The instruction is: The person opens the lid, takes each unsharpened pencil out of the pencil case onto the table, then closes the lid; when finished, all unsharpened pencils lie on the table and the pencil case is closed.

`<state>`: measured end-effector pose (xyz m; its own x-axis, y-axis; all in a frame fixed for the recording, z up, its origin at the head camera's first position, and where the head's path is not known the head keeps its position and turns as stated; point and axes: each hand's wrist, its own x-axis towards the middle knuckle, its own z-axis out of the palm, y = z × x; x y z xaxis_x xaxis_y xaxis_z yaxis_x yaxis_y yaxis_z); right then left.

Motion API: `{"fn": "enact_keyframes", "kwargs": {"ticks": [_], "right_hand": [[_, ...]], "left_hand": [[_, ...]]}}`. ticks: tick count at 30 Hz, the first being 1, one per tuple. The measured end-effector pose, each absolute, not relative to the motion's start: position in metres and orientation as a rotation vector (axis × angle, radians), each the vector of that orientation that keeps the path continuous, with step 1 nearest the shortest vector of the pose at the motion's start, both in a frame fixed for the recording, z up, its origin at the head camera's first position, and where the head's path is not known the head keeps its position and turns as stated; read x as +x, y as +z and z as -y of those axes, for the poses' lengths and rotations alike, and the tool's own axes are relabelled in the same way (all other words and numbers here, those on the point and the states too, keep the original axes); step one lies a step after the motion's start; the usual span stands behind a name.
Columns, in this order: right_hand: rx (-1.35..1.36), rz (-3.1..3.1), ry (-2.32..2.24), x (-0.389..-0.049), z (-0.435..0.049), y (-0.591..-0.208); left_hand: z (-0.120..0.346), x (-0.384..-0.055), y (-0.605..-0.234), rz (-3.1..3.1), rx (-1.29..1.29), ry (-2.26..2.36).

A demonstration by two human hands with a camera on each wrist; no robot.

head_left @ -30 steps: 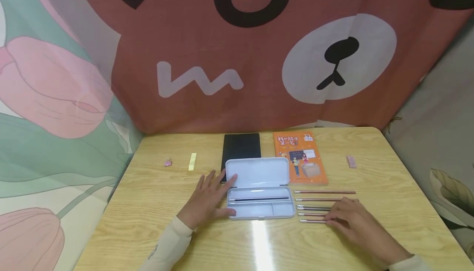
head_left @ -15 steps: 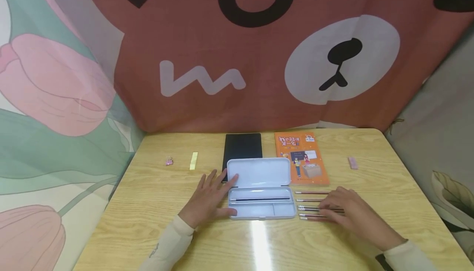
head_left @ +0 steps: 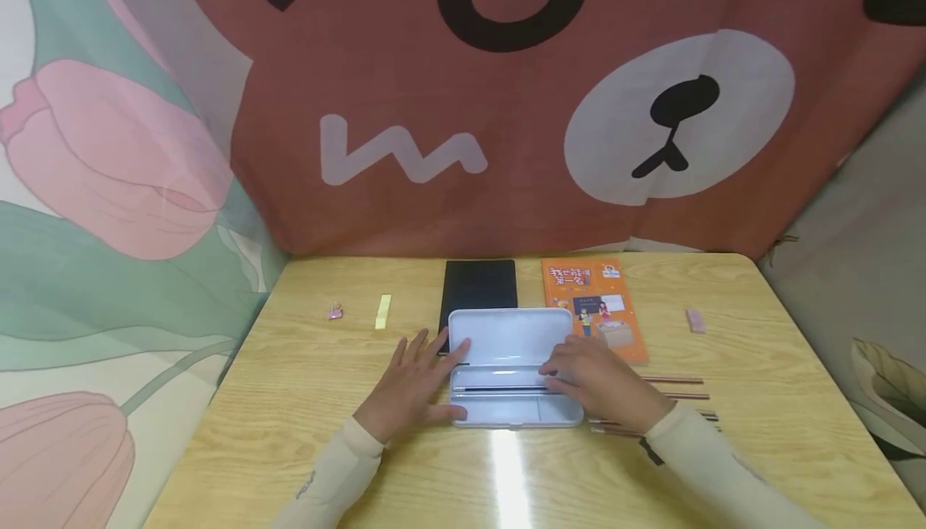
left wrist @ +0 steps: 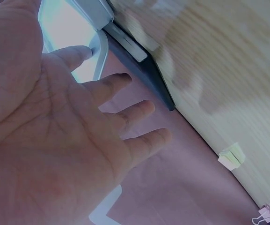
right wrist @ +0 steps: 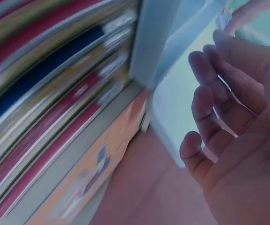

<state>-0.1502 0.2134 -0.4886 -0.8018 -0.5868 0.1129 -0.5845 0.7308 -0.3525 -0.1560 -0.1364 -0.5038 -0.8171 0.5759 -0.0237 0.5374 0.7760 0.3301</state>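
Note:
A white pencil case (head_left: pixel 510 334) lies open on the table, a dark pencil (head_left: pixel 499 388) lengthwise in its back compartment. My left hand (head_left: pixel 405 396) is spread at its left side, index fingertip against the lid and thumb at the front left corner; the left wrist view shows the bare palm (left wrist: pixel 60 126). Over the case's right end, my right hand (head_left: pixel 608 388) has bent fingers and its thumb at the pencil's right part, which it hides. I cannot tell whether it pinches the pencil. Several pencils (head_left: pixel 676 379) lie in a row right of the case, partly under the right forearm.
Behind the case lie a black notebook (head_left: pixel 479 284) and an orange book (head_left: pixel 629 328). A pink eraser-like block (head_left: pixel 695 321) is at the right; yellow sticky notes (head_left: pixel 383 312) and a pink binder clip (head_left: pixel 336 311) are at the left. A bear-printed cloth (head_left: pixel 405 223) hangs behind.
My right hand has left the row of pencils and moved left over the case's right end. The left hand has stayed at the case. The head view has shifted slightly.

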Motion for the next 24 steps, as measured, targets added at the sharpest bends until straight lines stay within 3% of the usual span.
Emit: {"fn": "enact_keyframes", "kwargs": {"ticks": [8,16,24], "right_hand": [[-1.098,-2.882,-0.47,-0.168,-0.18,-0.501],[-1.275,-2.964,-0.153,-0.164,-0.165,-0.506],[-1.083,-2.899,-0.399,-0.163,-0.171,-0.498]], "left_hand": [[0.137,-0.156,-0.505,-2.863,0.891,0.436],[0.135,-0.154,-0.503,-2.865,0.888,0.439],[0.135,-0.154,-0.503,-2.871,0.915,0.448]]}}
